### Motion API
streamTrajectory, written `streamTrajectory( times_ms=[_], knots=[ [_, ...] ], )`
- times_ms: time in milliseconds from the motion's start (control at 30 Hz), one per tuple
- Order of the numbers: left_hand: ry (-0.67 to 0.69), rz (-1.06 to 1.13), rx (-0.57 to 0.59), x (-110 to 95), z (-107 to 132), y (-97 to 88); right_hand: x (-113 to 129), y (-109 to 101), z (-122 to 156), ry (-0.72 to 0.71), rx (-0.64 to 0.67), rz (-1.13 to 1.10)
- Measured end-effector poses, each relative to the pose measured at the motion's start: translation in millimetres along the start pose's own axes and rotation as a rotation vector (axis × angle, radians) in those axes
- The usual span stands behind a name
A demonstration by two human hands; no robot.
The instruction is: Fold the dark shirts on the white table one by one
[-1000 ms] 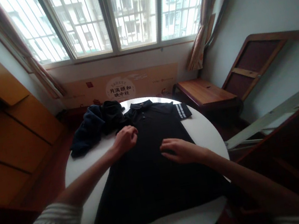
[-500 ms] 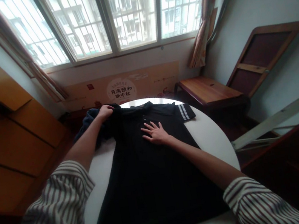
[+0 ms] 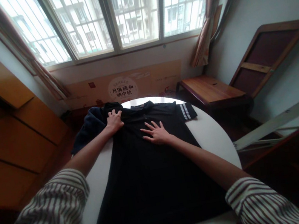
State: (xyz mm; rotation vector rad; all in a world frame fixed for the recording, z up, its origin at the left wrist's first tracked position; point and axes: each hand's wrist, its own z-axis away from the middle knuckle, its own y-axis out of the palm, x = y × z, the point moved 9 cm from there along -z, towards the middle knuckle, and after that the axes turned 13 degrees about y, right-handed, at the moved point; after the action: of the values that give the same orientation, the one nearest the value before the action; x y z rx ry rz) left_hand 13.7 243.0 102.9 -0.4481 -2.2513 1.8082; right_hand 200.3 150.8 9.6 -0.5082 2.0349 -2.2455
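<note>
Black polo shirt (image 3: 156,187), one: lying spread on the white bench (image 3: 218,138). Your right grip (image 3: 156,133): resting flat on its chest, splayed wide. Your left grip (image 3: 115,121): bending over its shoulder beside a navy garment (image 3: 89,129); whether it is pinching cloth, unclear.

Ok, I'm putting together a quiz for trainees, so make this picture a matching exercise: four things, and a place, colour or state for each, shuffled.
Things:
1. Left hand
2. Right hand
3. Shirt
4. Table

Descriptions:
A. White, beneath the clothing
B. Spread wide over the shirt's chest
C. Black, laid out collar toward the window
D. Near the dark blue cloth

Pairs: 1-D, 2-B, 3-C, 4-A
</note>
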Motion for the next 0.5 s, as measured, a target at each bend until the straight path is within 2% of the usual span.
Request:
streamTrajectory(
  times_ms=[67, 200, 267, 333, 367, 400, 433, 500],
  knots=[
    [-0.037, 0.080, -0.045, 18, 0, -2.9, 0, 0, 0, -0.002, -0.001, -0.004],
    [-0.187, 0.324, -0.129, 80, -5, -25.4, -1, 0, -2, 0.007, 0.008, -0.004],
    [-0.302, 0.363, -0.155, 109, 0, -39.8, -1, 0, -2, 0.011, 0.015, -0.002],
    [-0.439, 0.305, -0.164, 127, 12, -53.4, 0, 1, 0, 0.010, 0.012, -0.004],
    [-0.494, 0.232, -0.189, 128, 19, -61.7, 1, 1, 1, 0.005, 0.008, -0.005],
    [-0.508, 0.144, -0.231, 121, 23, -70.3, 2, 1, 3, -0.002, 0.003, -0.006],
    [-0.456, 0.067, -0.264, 104, 23, -75.4, 4, 2, 5, -0.009, 0.001, -0.007],
    [-0.194, -0.002, -0.282, 47, 11, -68.7, 6, 2, 7, -0.022, 0.008, -0.006]
  ],
)
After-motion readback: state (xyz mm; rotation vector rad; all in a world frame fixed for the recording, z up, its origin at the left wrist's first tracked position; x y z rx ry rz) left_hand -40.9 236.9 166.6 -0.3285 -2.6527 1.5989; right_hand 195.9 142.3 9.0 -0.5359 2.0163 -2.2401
